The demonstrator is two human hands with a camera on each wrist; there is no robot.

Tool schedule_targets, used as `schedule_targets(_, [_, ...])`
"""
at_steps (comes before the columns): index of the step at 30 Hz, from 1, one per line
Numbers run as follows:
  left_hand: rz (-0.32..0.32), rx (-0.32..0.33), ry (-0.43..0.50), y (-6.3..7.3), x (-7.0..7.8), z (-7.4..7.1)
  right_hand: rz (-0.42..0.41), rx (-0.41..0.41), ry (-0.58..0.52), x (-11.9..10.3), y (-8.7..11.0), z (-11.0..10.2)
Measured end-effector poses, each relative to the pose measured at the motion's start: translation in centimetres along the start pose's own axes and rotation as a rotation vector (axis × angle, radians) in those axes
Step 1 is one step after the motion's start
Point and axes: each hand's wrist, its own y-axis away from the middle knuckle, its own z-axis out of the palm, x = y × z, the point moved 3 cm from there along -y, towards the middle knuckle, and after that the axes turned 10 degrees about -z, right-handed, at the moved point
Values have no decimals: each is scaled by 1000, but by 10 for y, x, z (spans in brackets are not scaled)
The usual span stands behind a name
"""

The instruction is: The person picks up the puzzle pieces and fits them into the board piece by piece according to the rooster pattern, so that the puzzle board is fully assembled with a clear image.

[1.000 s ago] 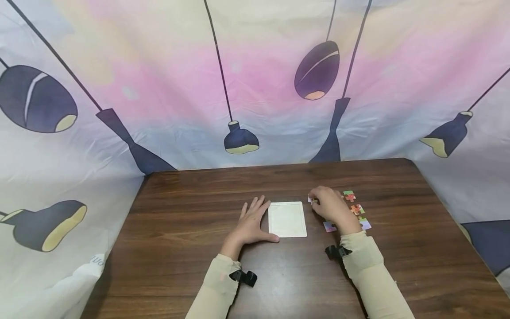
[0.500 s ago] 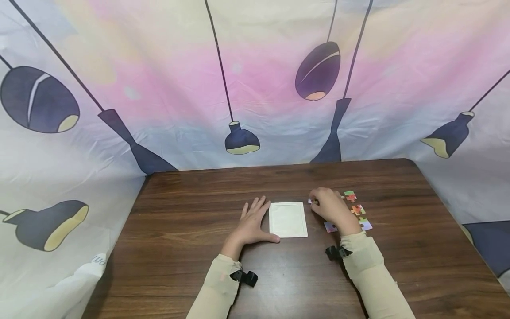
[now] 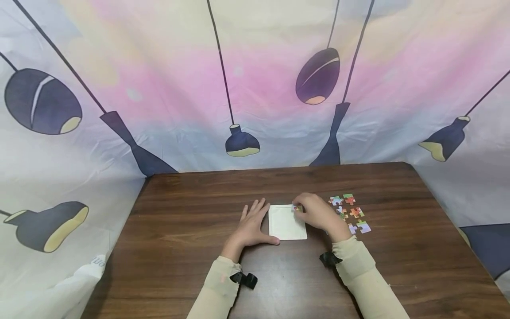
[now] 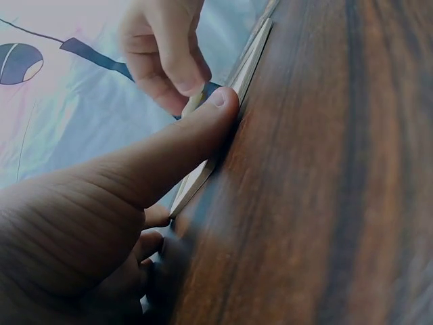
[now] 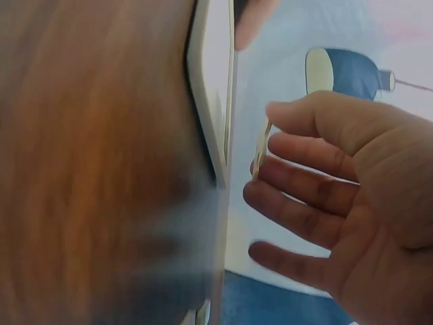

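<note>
A square white puzzle tray lies flat on the wooden table. My left hand rests against its left side, fingers spread, with the thumb at the near left corner; the left wrist view shows that thumb across the tray's edge. Over the far right corner of the tray, my right hand pinches a small colourful jigsaw piece. Seen edge-on in the right wrist view, the jigsaw piece sits between thumb and fingertips, apart from the tray.
Several loose jigsaw pieces lie to the right of the tray, partly beside my right wrist. Brown table surface surrounds everything. A cloth backdrop printed with lamps hangs behind the table and at its sides.
My right hand has moved left from the loose pieces to the tray's far right corner, carrying a jigsaw piece. The left hand keeps its place at the tray.
</note>
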Motion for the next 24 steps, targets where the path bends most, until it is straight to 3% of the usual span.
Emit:
schedule_targets(8, [-6,9,-10,0,-3,3,-146,-49,-33,-15,-13,10])
schedule_targets(24, [2,-1,4,-1,-2,3,-145,-160,-11,-25,-32,21])
